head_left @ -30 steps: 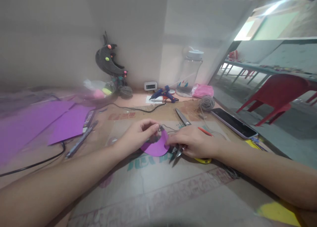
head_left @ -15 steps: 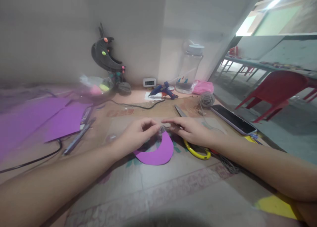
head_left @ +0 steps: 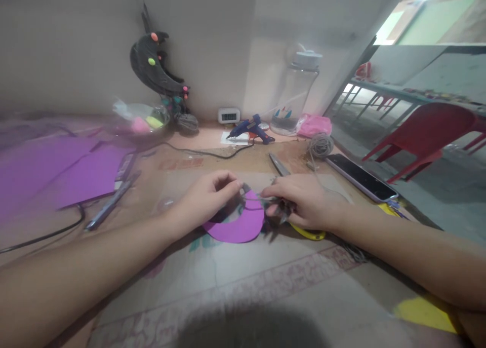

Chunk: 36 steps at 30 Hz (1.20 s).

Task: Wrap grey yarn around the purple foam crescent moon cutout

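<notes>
A purple paper crescent [head_left: 243, 229] lies low over the table in front of me, with grey yarn [head_left: 246, 187] wrapped round its upper tip. My left hand [head_left: 218, 191] pinches that tip between thumb and fingers. To the right of the crescent, my right hand [head_left: 294, 198] is closed on a bunch of grey yarn, and a strand runs from it across the purple paper. Scissors with a yellow handle [head_left: 309, 233] lie partly under my right hand, their blade [head_left: 278, 164] pointing away from me.
A blue glue gun [head_left: 250, 129], a small digital clock [head_left: 229, 116] and a clear bottle [head_left: 294, 94] stand along the wall. A yarn ball [head_left: 321, 145] and a phone [head_left: 362, 178] are at right. Purple sheets [head_left: 91, 173] and a pen [head_left: 112, 201] lie left. A decorated dark crescent [head_left: 155, 67] leans behind.
My right hand has moved right, away from the crescent's tip, drawing the yarn across the paper. The left hand keeps its pinch. The view has shifted slightly.
</notes>
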{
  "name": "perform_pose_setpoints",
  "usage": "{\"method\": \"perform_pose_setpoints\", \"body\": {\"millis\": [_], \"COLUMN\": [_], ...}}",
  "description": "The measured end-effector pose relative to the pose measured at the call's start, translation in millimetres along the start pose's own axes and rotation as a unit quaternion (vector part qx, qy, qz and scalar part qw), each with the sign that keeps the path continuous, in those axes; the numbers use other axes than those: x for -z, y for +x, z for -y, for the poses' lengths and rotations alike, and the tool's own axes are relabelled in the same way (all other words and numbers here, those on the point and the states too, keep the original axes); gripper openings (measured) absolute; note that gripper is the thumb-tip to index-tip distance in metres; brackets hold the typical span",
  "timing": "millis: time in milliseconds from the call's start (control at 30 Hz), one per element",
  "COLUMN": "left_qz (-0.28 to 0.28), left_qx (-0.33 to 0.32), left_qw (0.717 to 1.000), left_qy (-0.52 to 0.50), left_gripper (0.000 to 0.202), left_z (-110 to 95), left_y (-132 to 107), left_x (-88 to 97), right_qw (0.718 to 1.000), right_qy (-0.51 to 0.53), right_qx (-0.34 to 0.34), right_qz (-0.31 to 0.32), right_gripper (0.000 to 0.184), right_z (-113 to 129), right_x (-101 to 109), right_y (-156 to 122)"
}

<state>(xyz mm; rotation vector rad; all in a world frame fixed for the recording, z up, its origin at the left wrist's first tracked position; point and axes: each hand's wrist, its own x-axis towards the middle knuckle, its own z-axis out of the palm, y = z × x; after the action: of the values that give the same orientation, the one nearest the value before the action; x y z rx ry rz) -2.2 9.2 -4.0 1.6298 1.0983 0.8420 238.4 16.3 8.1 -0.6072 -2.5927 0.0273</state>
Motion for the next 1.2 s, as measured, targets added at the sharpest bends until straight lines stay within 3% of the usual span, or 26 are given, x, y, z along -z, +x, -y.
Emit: {"method": "perform_pose_setpoints", "body": {"millis": [100, 167, 267, 400, 500, 600, 767, 1200], "left_qz": [0.006, 0.01, 0.013, 0.005, 0.005, 0.01, 0.046, 0.074], "left_qx": [-0.009, -0.01, -0.019, -0.054, -0.083, -0.086, -0.078, -0.073], "left_qw": [1.0, 1.0, 0.999, 0.995, 0.989, 0.988, 0.987, 0.988], "left_qy": [0.002, 0.008, 0.033, 0.087, 0.121, 0.129, 0.129, 0.112], "left_gripper": [0.026, 0.027, 0.027, 0.026, 0.025, 0.025, 0.026, 0.025], "left_z": [1.0, 1.0, -0.4, -2.2, -3.5, -4.6, -3.8, -1.1], "left_y": [0.0, -0.7, -2.9, -5.9, -7.0, -7.2, -6.7, -5.6], "left_x": [0.6, 1.0, 1.1, -0.2, -1.4, -1.8, -1.6, 0.8], "right_qw": [0.999, 0.996, 0.992, 0.976, 0.961, 0.952, 0.949, 0.947], "right_qy": [0.021, 0.043, 0.069, 0.147, 0.197, 0.211, 0.22, 0.239], "right_qx": [-0.011, -0.021, -0.079, -0.159, -0.188, -0.213, -0.217, -0.208], "right_qz": [-0.035, -0.072, -0.074, 0.009, 0.055, 0.058, 0.054, 0.055], "right_gripper": [0.044, 0.048, 0.035, 0.017, 0.014, 0.017, 0.015, 0.012], "right_z": [-1.9, -2.6, -0.9, 4.2, 8.3, 11.9, 15.0, 15.7], "right_x": [2.5, 2.9, 1.2, -4.1, -6.5, -6.9, -7.3, -9.2], "right_y": [1.1, 1.8, 3.9, 9.9, 13.6, 14.6, 13.1, 12.5]}}
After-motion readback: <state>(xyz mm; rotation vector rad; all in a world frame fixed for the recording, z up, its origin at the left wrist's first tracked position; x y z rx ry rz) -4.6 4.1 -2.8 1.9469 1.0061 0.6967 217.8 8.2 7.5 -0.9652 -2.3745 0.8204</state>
